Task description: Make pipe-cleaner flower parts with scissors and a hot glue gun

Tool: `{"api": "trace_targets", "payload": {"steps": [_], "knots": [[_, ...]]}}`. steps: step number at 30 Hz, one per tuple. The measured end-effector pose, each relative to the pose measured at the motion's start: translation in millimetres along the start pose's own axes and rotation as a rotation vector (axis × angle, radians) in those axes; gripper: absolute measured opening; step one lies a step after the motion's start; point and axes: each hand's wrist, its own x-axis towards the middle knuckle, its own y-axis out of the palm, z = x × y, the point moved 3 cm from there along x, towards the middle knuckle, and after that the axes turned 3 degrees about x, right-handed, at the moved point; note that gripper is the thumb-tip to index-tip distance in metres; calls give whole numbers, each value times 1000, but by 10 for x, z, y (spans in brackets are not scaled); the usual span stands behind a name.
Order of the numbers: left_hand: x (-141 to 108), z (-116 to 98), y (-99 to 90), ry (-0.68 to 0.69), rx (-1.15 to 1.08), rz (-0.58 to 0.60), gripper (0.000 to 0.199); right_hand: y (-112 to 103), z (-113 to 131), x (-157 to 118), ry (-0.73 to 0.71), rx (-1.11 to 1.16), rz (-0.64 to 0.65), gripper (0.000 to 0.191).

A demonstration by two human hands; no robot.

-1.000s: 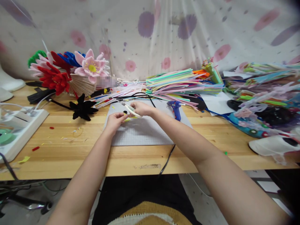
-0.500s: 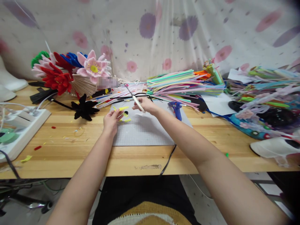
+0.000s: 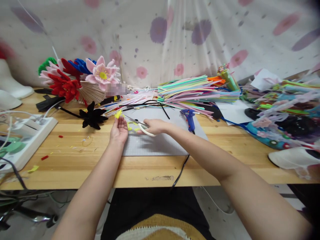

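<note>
Between the thumb and fingers of my left hand (image 3: 119,130) is a small yellow piece (image 3: 118,114), thin like paper or felt, its upper edge looking jagged. My right hand (image 3: 156,126) is closed round the white handles of a pair of scissors (image 3: 148,131). Their blades point left toward the yellow piece, and I cannot tell if they touch it. Beneath both hands lies a grey cutting mat (image 3: 150,148), with yellow scraps (image 3: 129,126) on it by my left fingers. A black fuzzy flower (image 3: 92,115) lies left of my left hand.
A blue glue gun (image 3: 189,119) rests on the mat's right part. Bundles of pastel pipe cleaners (image 3: 190,88) lie along the back. Finished fuzzy flowers (image 3: 102,75) stand back left, a white power strip (image 3: 37,133) at the left edge. A white glossy object (image 3: 287,156) sits right.
The scissors have swung from pointing up and away to pointing left, lower over the mat. My left hand has turned palm up, and the yellow piece now stands upright in it.
</note>
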Motion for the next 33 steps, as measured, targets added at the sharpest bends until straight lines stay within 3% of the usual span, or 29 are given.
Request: {"api": "trace_targets", "payload": {"steps": [7,12,18,27,33], "knots": [[-43,-17,21,25,54,-52,23,76,196,138,-35,-39,-24,78],[-20,6,1,3,12,-92,27,112,210,141,-37,-93,-58,78],[6,69,6,-15,33,-49,19,128,181,130,-11,-60,-61,75],[-87,114,67,-3,-49,-31,23,176,191,253,-105,391,35,64],[-84,99,66,61,9,-7,24,201,150,273,-86,541,39,61]]}}
